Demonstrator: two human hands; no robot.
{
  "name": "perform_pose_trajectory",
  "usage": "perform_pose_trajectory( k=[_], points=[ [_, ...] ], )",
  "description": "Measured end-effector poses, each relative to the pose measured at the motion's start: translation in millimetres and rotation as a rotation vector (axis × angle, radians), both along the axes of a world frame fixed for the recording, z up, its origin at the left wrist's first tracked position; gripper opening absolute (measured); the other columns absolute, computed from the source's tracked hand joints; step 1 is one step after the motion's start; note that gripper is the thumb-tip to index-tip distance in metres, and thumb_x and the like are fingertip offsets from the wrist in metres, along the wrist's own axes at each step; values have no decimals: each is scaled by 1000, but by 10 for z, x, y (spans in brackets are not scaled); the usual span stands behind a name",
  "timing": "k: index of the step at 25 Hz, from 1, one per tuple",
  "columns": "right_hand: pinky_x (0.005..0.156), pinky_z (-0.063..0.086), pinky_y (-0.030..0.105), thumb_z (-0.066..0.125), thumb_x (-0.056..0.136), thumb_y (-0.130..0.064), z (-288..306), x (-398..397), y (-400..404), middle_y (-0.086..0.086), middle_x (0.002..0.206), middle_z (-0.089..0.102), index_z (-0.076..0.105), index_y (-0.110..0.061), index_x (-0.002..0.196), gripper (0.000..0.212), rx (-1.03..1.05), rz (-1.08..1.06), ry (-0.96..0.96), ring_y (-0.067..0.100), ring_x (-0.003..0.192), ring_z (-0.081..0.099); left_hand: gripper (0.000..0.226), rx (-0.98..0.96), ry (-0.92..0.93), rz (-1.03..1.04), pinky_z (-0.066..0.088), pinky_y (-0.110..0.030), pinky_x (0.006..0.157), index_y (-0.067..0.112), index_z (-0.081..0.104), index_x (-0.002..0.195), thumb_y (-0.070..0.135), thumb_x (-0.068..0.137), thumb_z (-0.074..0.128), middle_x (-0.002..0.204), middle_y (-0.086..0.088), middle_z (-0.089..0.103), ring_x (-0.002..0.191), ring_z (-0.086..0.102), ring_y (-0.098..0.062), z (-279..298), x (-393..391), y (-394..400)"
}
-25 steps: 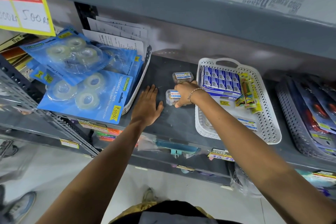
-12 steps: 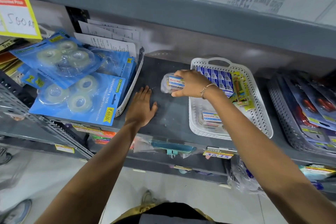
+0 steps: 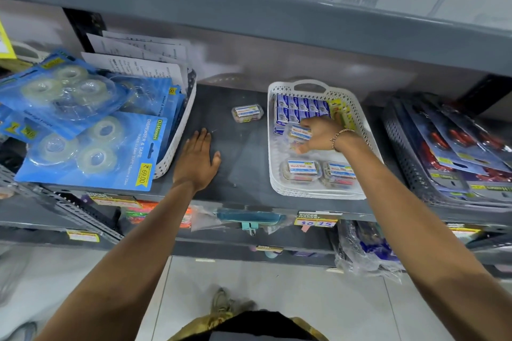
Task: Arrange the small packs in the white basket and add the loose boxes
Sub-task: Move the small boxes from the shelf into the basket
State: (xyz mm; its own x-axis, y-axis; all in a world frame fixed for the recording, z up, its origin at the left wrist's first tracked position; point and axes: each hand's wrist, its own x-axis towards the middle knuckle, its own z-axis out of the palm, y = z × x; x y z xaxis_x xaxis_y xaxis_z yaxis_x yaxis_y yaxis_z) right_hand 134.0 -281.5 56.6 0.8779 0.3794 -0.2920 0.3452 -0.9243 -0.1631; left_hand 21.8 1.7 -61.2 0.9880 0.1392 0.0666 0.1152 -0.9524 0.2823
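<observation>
The right hand reaches into the white basket from the near right, a bracelet on its wrist. Its fingers curl down over a small clear box with a white and blue label, thumb on the near side of it and the other fingers on the far side, so the box sits pinched between them in the middle of the basket. Whether the box rests on the basket floor or is held just above it cannot be told.

Two more boxes of the same kind lie side by side at the near end of the basket: one to the left, one to the right, touching or almost so. At the far end sits a block of blue packs, with yellow packs just beside it on the right.

One loose box lies on the grey shelf, left of the basket and apart from it.

The left hand lies flat on the shelf, palm down, fingers together and thumb out to the right, holding nothing. It sits between the basket and a tray of blue tape packs, nearer than the loose box and clear of it
</observation>
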Motion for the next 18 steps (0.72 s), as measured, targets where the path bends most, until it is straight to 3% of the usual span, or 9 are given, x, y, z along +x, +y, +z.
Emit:
perform_pose_trajectory(
  k=[10,14,18],
  points=[
    [101,42,32,79,69,-34,-187,59,24,12,135,51,44,-14,135,77,-68,36,67,29,121,50,63,-18,-19,12,7,-36,122,7,19,150,39,97,30,161,-7,17,149,10,-21,-7,6,-13],
    [93,48,33,76,74,-32,-276,15,42,14,123,60,53,-11,122,57,-87,62,63,30,109,57,63,-20,-13,13,6,-36,122,7,19,150,39,97,30,161,-8,16,149,10,-21,-12,8,-12],
    [91,51,35,76,73,-27,-252,7,63,13,117,62,57,-10,117,50,-80,64,72,29,104,58,62,-34,-15,15,6,-36,122,7,19,150,38,98,31,161,-8,16,149,9,-20,-14,7,-17]
  ],
)
